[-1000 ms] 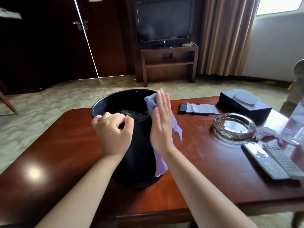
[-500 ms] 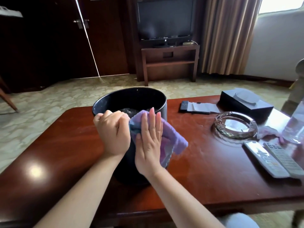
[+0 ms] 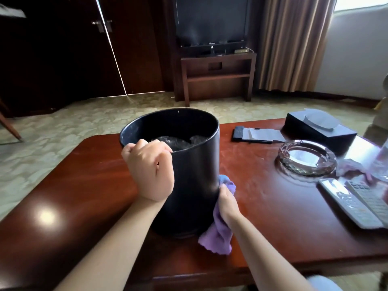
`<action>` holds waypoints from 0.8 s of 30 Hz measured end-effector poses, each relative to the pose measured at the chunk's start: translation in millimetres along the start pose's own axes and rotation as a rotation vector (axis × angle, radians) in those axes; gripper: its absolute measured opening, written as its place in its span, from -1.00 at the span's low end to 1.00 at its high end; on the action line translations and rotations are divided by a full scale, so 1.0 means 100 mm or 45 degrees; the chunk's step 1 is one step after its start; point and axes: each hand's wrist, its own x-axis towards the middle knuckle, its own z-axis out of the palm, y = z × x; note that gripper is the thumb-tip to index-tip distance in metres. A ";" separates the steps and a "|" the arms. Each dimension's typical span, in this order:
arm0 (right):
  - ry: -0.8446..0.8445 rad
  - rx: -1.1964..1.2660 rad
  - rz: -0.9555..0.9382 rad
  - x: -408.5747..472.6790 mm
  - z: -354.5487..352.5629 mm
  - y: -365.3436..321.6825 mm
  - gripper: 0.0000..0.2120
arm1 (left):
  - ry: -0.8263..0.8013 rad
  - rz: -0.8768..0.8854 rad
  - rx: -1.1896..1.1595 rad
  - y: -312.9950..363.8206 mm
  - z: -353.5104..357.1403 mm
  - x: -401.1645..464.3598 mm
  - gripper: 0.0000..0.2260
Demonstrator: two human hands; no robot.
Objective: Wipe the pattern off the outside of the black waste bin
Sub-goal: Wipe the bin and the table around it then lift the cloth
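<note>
A black round waste bin (image 3: 195,175) stands upright on the red-brown wooden table (image 3: 283,217), with a crumpled clear liner inside. My left hand (image 3: 150,171) grips its near rim with curled fingers. My right hand (image 3: 227,203) presses a purple cloth (image 3: 218,236) against the bin's lower right side; its fingers are hidden behind the bin wall. The cloth hangs down to the tabletop. No pattern shows on the bin's near side.
Right of the bin lie a glass ashtray (image 3: 307,158), two remote controls (image 3: 361,203), a dark tissue box (image 3: 319,129), a notepad with a pen (image 3: 258,135) and a plastic bottle (image 3: 382,162) at the right edge. A TV on its stand stands across the carpet.
My right hand has slid the cloth from the bin's upper near side down and around to its lower right side. My left hand stays on the rim.
</note>
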 end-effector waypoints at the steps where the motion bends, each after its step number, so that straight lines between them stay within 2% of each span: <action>1: 0.049 0.011 0.003 0.00 0.06 0.09 -0.68 | 0.004 0.007 0.010 0.00 0.00 0.00 -0.72; 4: 0.104 0.129 0.059 -0.26 0.28 0.23 -0.67 | 0.009 0.012 0.026 0.02 -0.01 0.00 -0.72; 6: 0.111 0.313 0.105 -0.41 0.36 0.22 -0.69 | 0.000 0.007 0.042 0.02 -0.01 0.01 -0.72; 9: 0.093 0.521 0.117 -0.27 0.30 0.05 -0.73 | -0.039 -0.013 0.037 0.01 -0.02 0.01 -0.72; 11: 0.141 0.669 0.285 -0.06 0.21 -0.11 -0.79 | -0.055 -0.015 0.028 0.01 -0.02 0.01 -0.72; 15: -0.016 0.564 0.371 0.22 0.08 -0.27 -0.76 | -0.035 -0.011 0.039 0.00 -0.01 0.01 -0.72; 18: -0.072 0.543 0.285 0.11 0.00 -0.54 -0.78 | -0.039 -0.018 0.056 -0.01 -0.01 0.01 -0.71; 20: -0.104 0.644 0.130 0.04 -0.07 -0.85 -0.72 | -0.035 -0.004 0.072 -0.03 -0.01 0.01 -0.71; 24: -0.298 0.796 -0.198 -0.11 -0.15 -1.48 -0.60 | -0.022 0.051 0.076 -0.18 -0.07 0.03 -0.72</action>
